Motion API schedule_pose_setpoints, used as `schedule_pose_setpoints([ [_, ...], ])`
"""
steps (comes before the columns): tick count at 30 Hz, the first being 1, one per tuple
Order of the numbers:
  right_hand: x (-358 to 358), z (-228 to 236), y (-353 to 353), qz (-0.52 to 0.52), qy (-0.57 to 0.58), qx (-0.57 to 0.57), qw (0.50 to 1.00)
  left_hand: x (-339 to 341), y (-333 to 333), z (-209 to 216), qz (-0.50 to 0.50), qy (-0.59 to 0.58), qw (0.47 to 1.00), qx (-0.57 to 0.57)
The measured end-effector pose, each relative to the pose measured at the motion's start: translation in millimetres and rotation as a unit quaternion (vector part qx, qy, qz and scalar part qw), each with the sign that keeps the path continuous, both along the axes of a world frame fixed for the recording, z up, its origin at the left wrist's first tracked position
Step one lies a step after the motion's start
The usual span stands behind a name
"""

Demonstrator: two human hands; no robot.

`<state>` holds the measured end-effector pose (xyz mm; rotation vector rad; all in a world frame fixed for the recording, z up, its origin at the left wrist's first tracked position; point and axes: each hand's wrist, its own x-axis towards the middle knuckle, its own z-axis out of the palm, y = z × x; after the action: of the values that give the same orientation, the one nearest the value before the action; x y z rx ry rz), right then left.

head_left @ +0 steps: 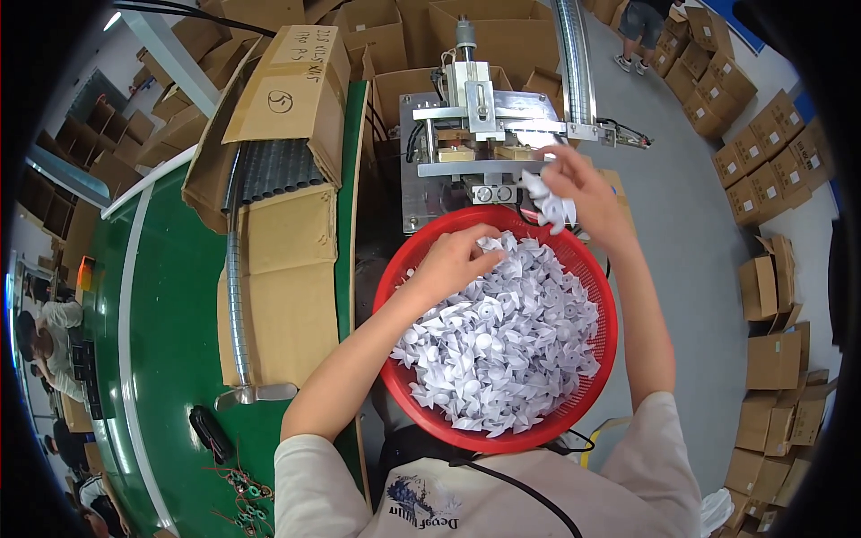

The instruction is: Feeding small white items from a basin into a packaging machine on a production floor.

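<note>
A red plastic basket in front of me holds a heap of small white bladed pieces, shaped like little fan wheels. My left hand reaches into its far left part, with curled fingers and thumb closing on a white piece at the top of the heap. Above the basket's far right rim, my right hand carries several of these white pieces in its fingers. Its raised fingertips are close to the front of a metal bench machine; whether they touch it is hidden.
Left of the basket, an open cardboard box of dark tubes stands on a green table. A bent metal tube lies there beside a black case and wired parts. Cardboard boxes line the right side; people are farther off.
</note>
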<state>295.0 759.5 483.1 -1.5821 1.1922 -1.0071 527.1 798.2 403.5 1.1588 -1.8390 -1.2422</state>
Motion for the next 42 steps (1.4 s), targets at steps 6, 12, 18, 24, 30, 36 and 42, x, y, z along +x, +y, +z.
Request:
schedule_pose_setpoints([
  [6,32.1,32.8,-36.7,0.019,0.094,-0.027,0.995,-1.5,3.2,-1.7,-0.044,-0.037,0.996,-0.062],
  [12,41.5,37.3,-55.6,0.039,0.177,0.006,0.983,-1.5,2.8,-7.6,-0.071,-0.054,0.991,-0.099],
  [18,43.2,37.2,-69.5,0.058,0.173,0.039,0.982,0.9,3.8,5.3,-0.105,-0.122,0.987,-0.022],
  [24,48.7,38.6,-74.8,0.045,0.120,0.091,0.988,-0.9,6.3,7.4,-0.099,-0.129,0.986,-0.019],
  [30,62.4,35.5,-73.4,0.033,0.160,0.061,0.985,-1.1,6.7,4.8,-0.099,-0.120,0.987,-0.033],
  [36,75.8,31.7,-63.6,-0.014,0.178,0.025,0.984,-0.4,7.6,5.0,-0.099,-0.121,0.987,-0.039],
  [42,74.1,30.5,-57.7,-0.034,0.162,0.003,0.986,-0.8,7.9,3.0,-0.101,-0.118,0.987,-0.049],
])
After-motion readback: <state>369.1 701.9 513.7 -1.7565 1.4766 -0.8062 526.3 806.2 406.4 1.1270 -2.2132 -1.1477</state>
